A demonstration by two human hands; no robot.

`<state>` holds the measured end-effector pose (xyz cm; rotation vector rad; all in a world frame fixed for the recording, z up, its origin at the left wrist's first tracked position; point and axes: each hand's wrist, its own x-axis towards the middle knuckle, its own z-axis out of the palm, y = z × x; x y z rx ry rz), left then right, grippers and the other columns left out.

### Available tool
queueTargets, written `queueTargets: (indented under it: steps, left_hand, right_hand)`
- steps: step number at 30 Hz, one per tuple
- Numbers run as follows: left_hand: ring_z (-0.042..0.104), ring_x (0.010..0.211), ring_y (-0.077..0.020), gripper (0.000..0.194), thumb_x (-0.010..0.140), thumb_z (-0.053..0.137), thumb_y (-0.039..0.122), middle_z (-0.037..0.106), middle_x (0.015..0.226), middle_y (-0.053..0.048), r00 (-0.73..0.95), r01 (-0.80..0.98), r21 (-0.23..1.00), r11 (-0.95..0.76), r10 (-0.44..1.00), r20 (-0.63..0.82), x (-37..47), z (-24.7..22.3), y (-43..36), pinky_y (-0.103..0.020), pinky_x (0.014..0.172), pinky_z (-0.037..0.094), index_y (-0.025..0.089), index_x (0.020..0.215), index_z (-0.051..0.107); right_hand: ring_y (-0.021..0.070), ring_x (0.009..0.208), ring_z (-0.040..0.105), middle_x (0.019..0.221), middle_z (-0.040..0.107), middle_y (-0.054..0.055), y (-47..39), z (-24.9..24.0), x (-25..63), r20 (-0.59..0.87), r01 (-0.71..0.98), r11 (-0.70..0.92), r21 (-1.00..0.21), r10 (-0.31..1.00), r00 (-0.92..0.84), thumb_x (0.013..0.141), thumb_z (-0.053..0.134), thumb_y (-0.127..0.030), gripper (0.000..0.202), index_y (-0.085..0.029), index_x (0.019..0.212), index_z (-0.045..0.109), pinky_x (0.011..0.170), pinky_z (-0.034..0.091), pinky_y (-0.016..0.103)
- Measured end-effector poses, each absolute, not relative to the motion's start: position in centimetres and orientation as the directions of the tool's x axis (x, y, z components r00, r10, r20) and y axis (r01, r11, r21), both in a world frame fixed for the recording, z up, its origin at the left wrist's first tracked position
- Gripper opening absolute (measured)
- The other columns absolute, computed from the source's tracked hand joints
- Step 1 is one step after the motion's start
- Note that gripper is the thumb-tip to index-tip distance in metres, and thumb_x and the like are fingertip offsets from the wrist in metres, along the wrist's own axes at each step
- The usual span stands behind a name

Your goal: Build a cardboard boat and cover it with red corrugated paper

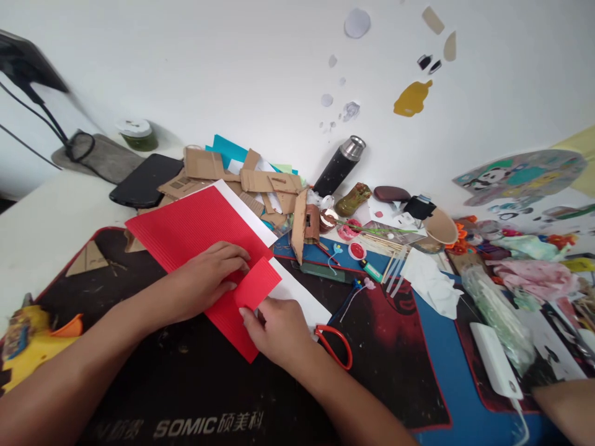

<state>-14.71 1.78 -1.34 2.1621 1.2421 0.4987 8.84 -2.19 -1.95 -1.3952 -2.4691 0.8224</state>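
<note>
A large red corrugated sheet (186, 229) lies tilted on the black mat, with white paper (297, 291) showing under its right side. My left hand (209, 279) rests on the sheet, its fingers bent at the left edge of a small red piece (258, 283). The small piece lies over the sheet. At its lower right corner, my right hand (279, 325) pinches it between thumb and curled fingers. Just right of that hand are the red handles of scissors (338, 347); their blades are hidden.
Cardboard scraps (204, 164), a black flask (339, 167) and small craft items stand along the wall. A black phone (146, 179) lies at the back left, a yellow object (37, 347) at the left. A white power strip (495, 359) and part of an arm (567, 402) are at the right.
</note>
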Motion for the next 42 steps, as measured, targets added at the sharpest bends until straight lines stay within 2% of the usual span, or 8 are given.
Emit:
queueTargets:
  steps: [13, 19, 24, 28, 34, 38, 41, 42]
  left_hand:
    - [0.063, 0.138, -0.0329, 0.023, 0.101, 0.056, 0.025, 0.074, 0.14, -0.011, 0.511, 0.631, 0.678, -0.376, 0.859, 0.0, -14.8, -1.0, 2.0, -0.05, 0.119, 0.051, 0.025, 0.111, 0.077]
    - [0.061, 0.145, -0.0326, 0.029, 0.106, 0.054, 0.031, 0.07, 0.152, -0.01, 0.525, 0.618, 0.706, -0.346, 0.85, -0.043, -15.9, -0.9, 1.4, -0.051, 0.122, 0.05, 0.028, 0.123, 0.077]
    - [0.061, 0.147, -0.0339, 0.032, 0.103, 0.055, 0.028, 0.071, 0.155, -0.01, 0.506, 0.628, 0.7, -0.34, 0.862, -0.035, -16.4, -1.5, 1.2, -0.053, 0.124, 0.05, 0.029, 0.127, 0.077]
    - [0.061, 0.148, -0.0329, 0.032, 0.102, 0.056, 0.026, 0.07, 0.155, -0.008, 0.5, 0.629, 0.695, -0.348, 0.866, -0.019, -16.5, -2.0, 1.3, -0.052, 0.124, 0.05, 0.03, 0.125, 0.078]
    - [0.063, 0.146, -0.034, 0.031, 0.106, 0.055, 0.036, 0.072, 0.155, -0.009, 0.502, 0.642, 0.689, -0.335, 0.863, -0.049, -16.5, -1.8, 1.2, -0.052, 0.121, 0.052, 0.03, 0.126, 0.078]
    - [0.07, 0.136, -0.0359, 0.039, 0.107, 0.054, 0.05, 0.075, 0.148, -0.012, 0.355, 0.718, 0.648, -0.256, 0.935, -0.023, -17.0, 0.1, 1.7, -0.051, 0.117, 0.055, 0.026, 0.131, 0.074]
    - [0.062, 0.143, -0.0406, 0.047, 0.106, 0.047, 0.05, 0.072, 0.148, -0.021, 0.13, 0.87, 0.463, -0.168, 0.985, 0.111, -18.4, 2.1, 2.2, -0.059, 0.128, 0.042, 0.016, 0.13, 0.07]
    - [0.058, 0.147, -0.0424, 0.051, 0.106, 0.044, 0.05, 0.068, 0.151, -0.024, 0.037, 0.919, 0.384, -0.088, 0.989, 0.14, -19.0, 2.8, 2.3, -0.062, 0.13, 0.038, 0.014, 0.133, 0.067]
  right_hand:
    - [0.0182, 0.058, 0.063, 0.068, 0.074, 0.002, -2.6, -2.9, 8.7, -0.048, 0.691, 0.383, -0.613, 0.855, -0.516, 0.107, 0.065, -0.035, 0.02, -0.022, 0.094, 0.073, 0.063, 0.031, 0.033]
    - [0.0166, 0.055, 0.056, 0.064, 0.066, -0.001, -2.4, -2.9, 8.9, -0.088, 0.675, 0.276, -0.685, 0.887, -0.452, 0.106, 0.066, -0.038, 0.021, -0.024, 0.09, 0.07, 0.06, 0.032, 0.03]
    - [0.0158, 0.054, 0.053, 0.062, 0.062, -0.002, -2.3, -2.5, 8.9, -0.109, 0.659, 0.235, -0.715, 0.893, -0.436, 0.103, 0.069, -0.035, 0.022, -0.024, 0.085, 0.066, 0.06, 0.032, 0.03]
    - [0.0144, 0.053, 0.046, 0.058, 0.054, -0.004, -2.1, -2.4, 8.9, -0.133, 0.653, 0.161, -0.741, 0.917, -0.376, 0.099, 0.07, -0.033, 0.029, -0.025, 0.074, 0.057, 0.059, 0.03, 0.03]
    - [0.0123, 0.052, 0.04, 0.054, 0.045, -0.006, -1.9, -2.2, 9.0, -0.188, 0.552, 0.024, -0.834, 0.927, -0.326, 0.095, 0.068, -0.037, 0.04, -0.025, 0.067, 0.042, 0.057, 0.028, 0.029]
    - [0.012, 0.053, 0.036, 0.055, 0.041, -0.007, -1.7, -1.8, 9.3, -0.194, 0.402, -0.064, -0.913, 0.936, -0.293, 0.093, 0.068, -0.044, 0.042, -0.025, 0.067, 0.042, 0.054, 0.027, 0.028]
    - [0.0114, 0.054, 0.031, 0.056, 0.037, -0.008, -1.6, -1.4, 9.6, -0.185, 0.31, -0.097, -0.946, 0.946, -0.267, 0.092, 0.07, -0.049, 0.046, -0.026, 0.066, 0.041, 0.052, 0.024, 0.028]
    - [0.0112, 0.054, 0.031, 0.057, 0.037, -0.008, -1.5, -1.2, 9.7, -0.186, 0.283, -0.108, -0.953, 0.946, -0.265, 0.092, 0.071, -0.051, 0.047, -0.026, 0.066, 0.041, 0.052, 0.024, 0.028]
